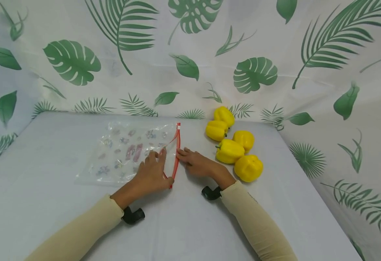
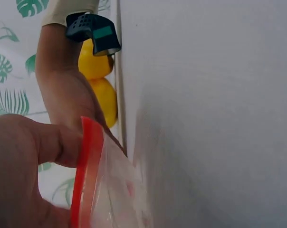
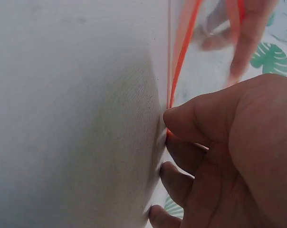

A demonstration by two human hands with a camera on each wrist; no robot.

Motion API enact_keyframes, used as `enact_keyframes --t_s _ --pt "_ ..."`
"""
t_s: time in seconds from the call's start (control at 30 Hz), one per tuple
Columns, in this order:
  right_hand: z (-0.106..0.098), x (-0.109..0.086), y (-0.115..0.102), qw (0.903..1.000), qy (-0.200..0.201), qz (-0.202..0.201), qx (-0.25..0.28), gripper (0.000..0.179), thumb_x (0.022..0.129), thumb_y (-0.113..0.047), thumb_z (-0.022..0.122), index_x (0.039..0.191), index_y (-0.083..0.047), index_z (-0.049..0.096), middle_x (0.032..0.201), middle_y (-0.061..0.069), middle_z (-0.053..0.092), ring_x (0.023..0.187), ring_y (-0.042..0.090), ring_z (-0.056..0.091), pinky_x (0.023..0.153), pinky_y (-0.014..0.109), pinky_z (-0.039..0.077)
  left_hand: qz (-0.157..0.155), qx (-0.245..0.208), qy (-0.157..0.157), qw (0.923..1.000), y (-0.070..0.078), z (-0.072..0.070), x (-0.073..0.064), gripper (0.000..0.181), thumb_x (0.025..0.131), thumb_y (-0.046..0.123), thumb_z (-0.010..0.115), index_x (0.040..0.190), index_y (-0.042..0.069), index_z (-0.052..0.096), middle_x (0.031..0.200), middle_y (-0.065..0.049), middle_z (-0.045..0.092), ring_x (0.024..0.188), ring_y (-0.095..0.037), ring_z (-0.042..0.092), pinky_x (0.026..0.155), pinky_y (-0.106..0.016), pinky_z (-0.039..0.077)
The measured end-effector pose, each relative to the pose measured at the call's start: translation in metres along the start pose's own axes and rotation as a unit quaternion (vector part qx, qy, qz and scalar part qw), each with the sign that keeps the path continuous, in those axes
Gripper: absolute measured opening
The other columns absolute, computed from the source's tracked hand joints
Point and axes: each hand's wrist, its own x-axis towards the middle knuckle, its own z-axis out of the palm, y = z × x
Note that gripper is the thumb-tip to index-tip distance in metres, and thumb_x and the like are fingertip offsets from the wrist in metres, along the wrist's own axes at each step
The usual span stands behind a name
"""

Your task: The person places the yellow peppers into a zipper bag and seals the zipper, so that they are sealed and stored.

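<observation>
Left hand: (image 1: 149, 175) grasps the upper red lip (image 2: 89, 166) of the bag mouth, thumb toward the near end and fingers spread farther along; the wide span seems meant to lift this lip away from the lower one
Right hand: (image 1: 197, 163) pinches the lower red lip (image 1: 176, 168) between thumb and forefinger, other fingertips down at the tabletop; the low grip appears to anchor this side
Bag mouth: parted between the two hands, lips meeting toward the far end, probably because the hands bear on opposite lips
Zip bag: (image 1: 122, 145) clear, with a printed pattern, lying flat left of the peppers, mouth facing right; the table likely supports the film so that only the lips need holding
Yellow bell peppers: (image 1: 229, 151) five, right of the bag and beyond the right wrist, two at the far side and three nearer; well apart from the left hand, they leave the bag room to lie spread
Wrist cameras: (image 1: 133, 216) one on each wrist, below the sleeve cuff, presumably placed there to face the fingers
Table: (image 1: 46, 203) pale covering, beneath bag and peppers
Backdrop: (image 1: 210, 50) leaf-printed sheet, beyond the far edge
</observation>
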Motion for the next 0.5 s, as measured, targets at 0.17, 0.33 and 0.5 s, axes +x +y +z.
enact_keyframes --t_s 0.17,0.33,0.5 --pt "0.001 0.0001 -0.001 1.0 0.0 0.007 -0.002 0.054 0.1 -0.01 0.046 0.152 -0.015 0.032 0.159 -0.003 0.021 0.147 0.02 0.01 0.115 0.046 0.011 0.013 0.031 -0.049 0.9982 0.0002 0.0016 -0.0017 0.062 0.092 0.036 0.05 0.142 -0.001 0.047 0.148 -0.03 0.032 0.137 -0.049 0.023 0.106 -0.066 0.02" --pt "0.0014 0.0008 -0.0018 0.9999 0.002 0.012 -0.009 0.053 0.101 -0.012 0.046 0.152 -0.015 0.031 0.159 -0.003 0.021 0.146 0.019 0.011 0.115 0.046 0.012 0.008 0.003 -0.012 0.9999 -0.002 0.0028 -0.0005 0.069 0.091 0.033 0.054 0.138 -0.016 0.041 0.145 -0.029 0.037 0.135 -0.044 0.031 0.106 -0.062 0.025" --pt "0.0009 0.0009 -0.0036 0.9994 0.006 0.021 -0.026 0.052 0.101 -0.015 0.047 0.152 -0.016 0.033 0.159 -0.003 0.023 0.146 0.019 0.015 0.115 0.043 0.017 0.009 -0.019 0.072 0.9972 -0.0025 -0.0011 -0.0002 0.075 0.084 0.031 0.062 0.137 -0.017 0.04 0.142 -0.028 0.035 0.12 -0.044 0.046 0.099 -0.056 0.037"
